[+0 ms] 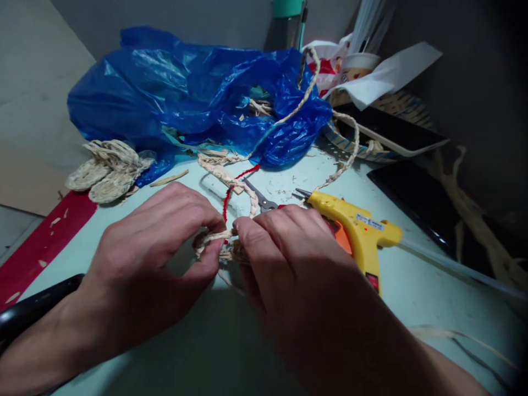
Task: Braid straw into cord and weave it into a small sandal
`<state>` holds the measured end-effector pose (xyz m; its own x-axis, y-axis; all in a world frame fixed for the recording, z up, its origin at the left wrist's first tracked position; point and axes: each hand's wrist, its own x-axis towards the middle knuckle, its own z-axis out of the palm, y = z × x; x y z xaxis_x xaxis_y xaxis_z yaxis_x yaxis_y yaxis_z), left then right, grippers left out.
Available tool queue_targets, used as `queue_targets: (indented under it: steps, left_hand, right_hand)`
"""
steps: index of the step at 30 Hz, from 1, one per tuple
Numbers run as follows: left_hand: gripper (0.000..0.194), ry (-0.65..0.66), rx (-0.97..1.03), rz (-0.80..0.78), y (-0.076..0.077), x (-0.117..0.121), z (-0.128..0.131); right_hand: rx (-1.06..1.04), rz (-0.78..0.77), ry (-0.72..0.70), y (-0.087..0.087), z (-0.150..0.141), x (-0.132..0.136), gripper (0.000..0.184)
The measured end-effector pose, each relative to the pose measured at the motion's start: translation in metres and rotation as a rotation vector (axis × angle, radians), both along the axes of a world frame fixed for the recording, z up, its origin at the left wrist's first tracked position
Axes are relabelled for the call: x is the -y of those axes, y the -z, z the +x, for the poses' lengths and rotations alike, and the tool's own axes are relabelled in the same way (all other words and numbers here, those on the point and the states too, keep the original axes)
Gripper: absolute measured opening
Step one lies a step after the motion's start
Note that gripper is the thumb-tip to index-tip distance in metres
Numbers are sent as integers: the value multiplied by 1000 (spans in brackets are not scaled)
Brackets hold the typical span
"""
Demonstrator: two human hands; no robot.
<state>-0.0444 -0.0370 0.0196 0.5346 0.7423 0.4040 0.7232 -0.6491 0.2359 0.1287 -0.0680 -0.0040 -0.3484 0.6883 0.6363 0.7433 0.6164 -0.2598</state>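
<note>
Between my hands is a small coil of braided straw cord (225, 254), partly covered by fingers. My left hand (159, 247) pinches its left side, thumb and fingertips closed on the braid. My right hand (289, 247) grips the right side, fingers curled over it; its thumb is mostly hidden. From the coil the straw braid (252, 199) runs away from me and loops over a blue plastic bag. A red fuzzy wire (225, 203) rises just behind my left fingertips. Scissors (264, 202) lie behind the coil, handles partly hidden by my right hand.
A yellow hot glue gun (346, 214) lies right of my right hand. The blue plastic bag (165, 88) fills the back, with finished straw coils (111, 170) at its left. A woven basket (408, 110), a paper cup (359, 66) and a black tablet (416, 198) are at right.
</note>
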Motion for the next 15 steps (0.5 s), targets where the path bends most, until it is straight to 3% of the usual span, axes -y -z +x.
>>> queue_targets:
  steps: [10, 13, 15]
  left_hand:
    - [9, 70, -20, -45, 2, 3, -1]
    - [26, 96, 23, -152, 3, 3, -6]
    - [34, 19, 154, -191, 2, 4, -10]
  right_hand:
    - [29, -16, 14, 4, 1, -5, 25]
    - [55, -35, 59, 6, 3, -7, 22]
    - [86, -40, 75, 6, 5, -7, 22]
